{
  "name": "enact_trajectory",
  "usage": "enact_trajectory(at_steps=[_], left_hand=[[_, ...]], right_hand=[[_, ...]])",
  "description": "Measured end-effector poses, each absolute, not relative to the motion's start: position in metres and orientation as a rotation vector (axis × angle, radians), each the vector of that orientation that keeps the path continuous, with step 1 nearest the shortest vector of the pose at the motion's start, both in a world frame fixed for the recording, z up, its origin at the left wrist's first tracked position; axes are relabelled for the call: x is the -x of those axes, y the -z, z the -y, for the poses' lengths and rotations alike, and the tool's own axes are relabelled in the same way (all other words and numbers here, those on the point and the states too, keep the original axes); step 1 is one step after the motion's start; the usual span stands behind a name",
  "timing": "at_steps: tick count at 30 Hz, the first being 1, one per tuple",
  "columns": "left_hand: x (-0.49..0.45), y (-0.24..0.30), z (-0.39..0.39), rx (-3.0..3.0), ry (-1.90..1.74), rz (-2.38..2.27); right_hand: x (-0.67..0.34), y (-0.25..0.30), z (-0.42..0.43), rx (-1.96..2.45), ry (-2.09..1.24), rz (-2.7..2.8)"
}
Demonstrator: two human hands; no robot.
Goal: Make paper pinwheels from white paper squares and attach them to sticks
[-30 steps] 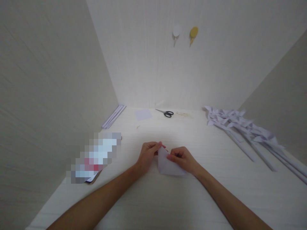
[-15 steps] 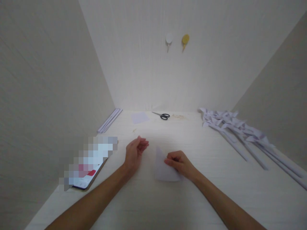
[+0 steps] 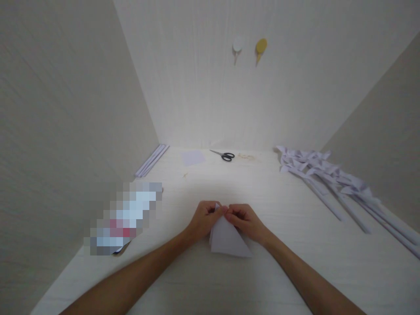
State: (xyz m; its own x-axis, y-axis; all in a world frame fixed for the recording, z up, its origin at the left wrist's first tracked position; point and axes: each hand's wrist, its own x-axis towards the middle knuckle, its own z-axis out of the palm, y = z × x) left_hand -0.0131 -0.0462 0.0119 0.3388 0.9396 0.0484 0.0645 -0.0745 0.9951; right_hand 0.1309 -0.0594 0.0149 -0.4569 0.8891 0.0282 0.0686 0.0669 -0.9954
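A folded sheet of white paper (image 3: 227, 239), triangular in outline with more than one layer, hangs between my hands over the table. My left hand (image 3: 206, 221) pinches it at the upper left, near its pointed top. On the other side my right hand (image 3: 245, 221) grips its upper right edge, thumb close to the left thumb. Both sets of fingertips nearly meet at the top of the paper, and the fingers behind it are hidden.
Black-handled scissors (image 3: 224, 155) lie at the back beside a white paper square (image 3: 192, 158). Rolled paper sticks (image 3: 152, 160) rest at the back left, above a blurred phone (image 3: 131, 214). Several paper pinwheels (image 3: 315, 168) on sticks are heaped at right. Two hooks, white (image 3: 237, 45) and yellow (image 3: 261, 46), are on the wall.
My left hand has moved right and closed on the paper, which it was apart from before. The paper has turned slightly and shows its layers at the left. The view has shifted a little.
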Motion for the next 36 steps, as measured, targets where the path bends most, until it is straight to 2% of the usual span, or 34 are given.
enact_trajectory(at_steps=[17,27,32,36], left_hand=[[0.032,-0.013,0.025,-1.087,-1.44,-1.194],[0.044,-0.011,0.013,-0.809,-1.712,-1.209],[0.035,-0.013,0.021,-0.949,-1.526,-1.164],[0.027,-0.014,0.027,-1.076,-1.433,-1.188]], right_hand=[[-0.137,-0.018,0.055,1.147,-1.192,1.695],[-0.149,-0.011,0.055,1.131,-1.143,1.432],[-0.146,-0.014,0.049,1.147,-1.11,1.185],[-0.14,-0.017,0.049,1.181,-1.226,1.317]])
